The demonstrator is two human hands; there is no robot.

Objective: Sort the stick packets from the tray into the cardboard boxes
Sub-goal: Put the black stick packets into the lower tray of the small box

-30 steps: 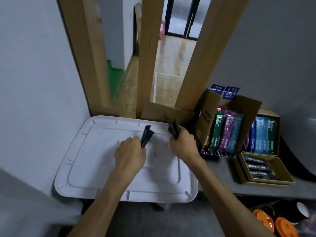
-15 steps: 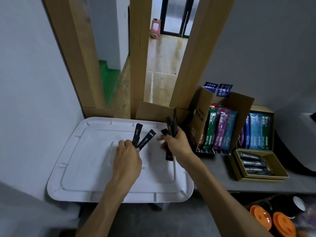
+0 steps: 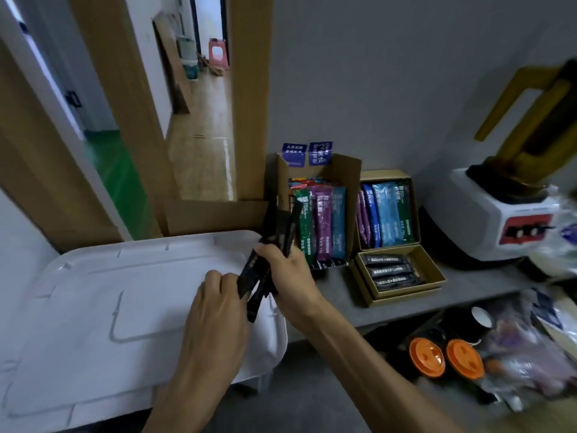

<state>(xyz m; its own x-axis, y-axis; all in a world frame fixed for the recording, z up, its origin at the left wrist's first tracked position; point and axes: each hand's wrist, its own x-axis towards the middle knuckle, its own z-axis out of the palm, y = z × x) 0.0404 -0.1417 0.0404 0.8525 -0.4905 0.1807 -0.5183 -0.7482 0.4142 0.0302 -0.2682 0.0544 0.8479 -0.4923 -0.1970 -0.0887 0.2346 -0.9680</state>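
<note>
Gathering the last black stick packets (image 3: 274, 245) over the flat white plastic tray (image 3: 93, 292)
Both hands, left (image 3: 218, 307) and right (image 3: 290, 273), clamped on one bundle; best squared up before dropping flat into the low open tan cardboard box (image 3: 434, 270) already holding black sticks. Taller brown cardboard boxes (image 3: 346, 182) stuffed with coloured packets.

Exact count of the black stick packets (image 3: 274, 245) can't be told: bundle is overlapped and partly covered by the right hand (image 3: 292, 275) and left hand (image 3: 218, 307). White plastic tray (image 3: 93, 307) is cut off at the left edge. White-based blender (image 3: 499, 223) is blurred, clipped at right. Print on the packets in the shallow tan cardboard box (image 3: 396, 273) is too small to be read.
</note>
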